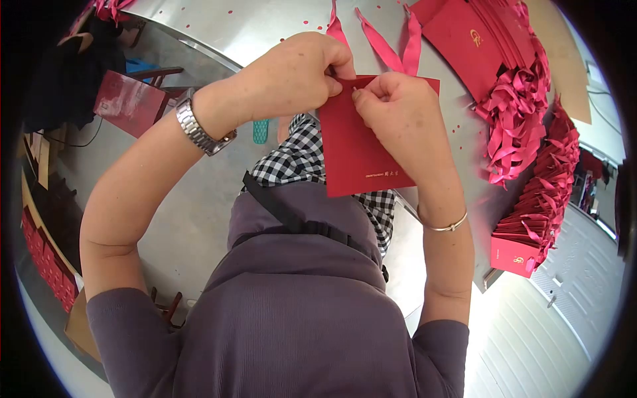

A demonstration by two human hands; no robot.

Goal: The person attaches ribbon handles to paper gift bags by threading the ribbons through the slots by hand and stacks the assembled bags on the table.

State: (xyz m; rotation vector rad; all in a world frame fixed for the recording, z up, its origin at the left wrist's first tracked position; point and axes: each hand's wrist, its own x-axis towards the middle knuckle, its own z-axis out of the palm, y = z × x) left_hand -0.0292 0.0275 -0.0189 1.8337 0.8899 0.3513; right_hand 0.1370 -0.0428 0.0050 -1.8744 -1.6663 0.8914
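A red paper bag (361, 149) with small gold print near its lower edge lies flat over the table's near edge. At its top edge my left hand (298, 73), with a metal watch on the wrist, is closed in a pinch. My right hand (401, 109), with a thin bangle, pinches a small pale tip close to that same edge. What my left fingers hold is too small to tell. Pink ribbons (391, 53) stretch out beyond the bag's top edge onto the metal table (232, 26).
At the right of the table lie stacked red bags (464, 40) with a heap of pink ribbons (514, 119). Nearer the right corner stands a row of ribboned bags (514, 255). A red-topped stool (129, 103) is at the left. Small red dots are scattered on the table.
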